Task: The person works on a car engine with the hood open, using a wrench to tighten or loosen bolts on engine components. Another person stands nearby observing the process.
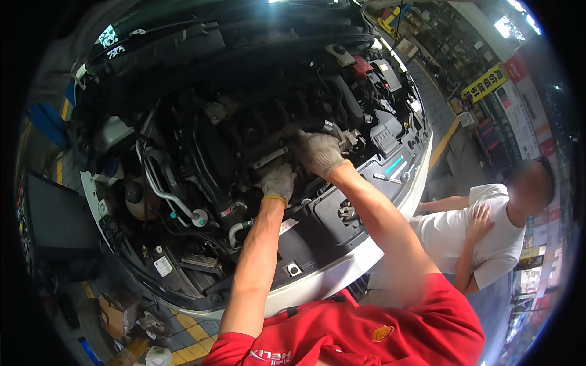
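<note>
Both of my hands wear pale, dirt-stained work gloves and reach into the engine bay of a white car. My left hand [278,182] is low at the front of the engine [250,125], just below a light metal bracket [270,158]. Its fingertips are lost in shadow among the parts. To its right and a little farther in, my right hand [321,154] lies over the dark front of the engine, beside a metal fitting [348,139]. Its fingers curl down and close on something dark that I cannot make out.
On the front panel [332,213] at right lie a pen-like tool [387,178] and a teal strip [394,165]. A silver pipe [168,196] and coolant tank [140,198] sit at left. A person in a white shirt [452,229] stands right of the car. A cardboard box [116,314] stands lower left.
</note>
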`<state>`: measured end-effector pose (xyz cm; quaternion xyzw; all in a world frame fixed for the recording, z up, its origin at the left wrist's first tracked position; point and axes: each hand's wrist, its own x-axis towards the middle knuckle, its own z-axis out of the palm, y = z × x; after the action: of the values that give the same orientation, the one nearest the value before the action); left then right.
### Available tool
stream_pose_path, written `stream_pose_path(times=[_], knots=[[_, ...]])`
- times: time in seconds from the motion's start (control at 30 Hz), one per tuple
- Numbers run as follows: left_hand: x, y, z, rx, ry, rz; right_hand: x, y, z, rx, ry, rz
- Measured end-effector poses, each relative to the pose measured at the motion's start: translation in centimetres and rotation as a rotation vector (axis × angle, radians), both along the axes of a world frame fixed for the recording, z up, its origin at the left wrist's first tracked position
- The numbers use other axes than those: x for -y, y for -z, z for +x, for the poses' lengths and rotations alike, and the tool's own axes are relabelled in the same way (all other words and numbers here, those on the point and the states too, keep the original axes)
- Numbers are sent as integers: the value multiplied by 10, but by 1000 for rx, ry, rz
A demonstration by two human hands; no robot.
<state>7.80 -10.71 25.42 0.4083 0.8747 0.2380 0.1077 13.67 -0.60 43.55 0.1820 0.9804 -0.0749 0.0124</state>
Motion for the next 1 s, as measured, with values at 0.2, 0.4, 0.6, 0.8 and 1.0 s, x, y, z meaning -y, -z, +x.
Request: stream_pose_path(times=[0.2, 0.4, 0.6, 0.8, 1.0], knots=[[-6, -1, 5, -66, 27, -48, -37, 39, -40, -14, -26, 53], [-11, -11, 9, -45, 70, -67, -41, 34, -48, 45, -31, 82], [-1, 2, -3, -217, 46, 76, -15, 10, 19, -34, 80, 11], [-4, -4, 7, 11, 20, -104, 4, 60, 127, -86, 182, -91], [6, -16, 8, 46, -19, -69, 4, 29, 110, 12, 142, -196]])
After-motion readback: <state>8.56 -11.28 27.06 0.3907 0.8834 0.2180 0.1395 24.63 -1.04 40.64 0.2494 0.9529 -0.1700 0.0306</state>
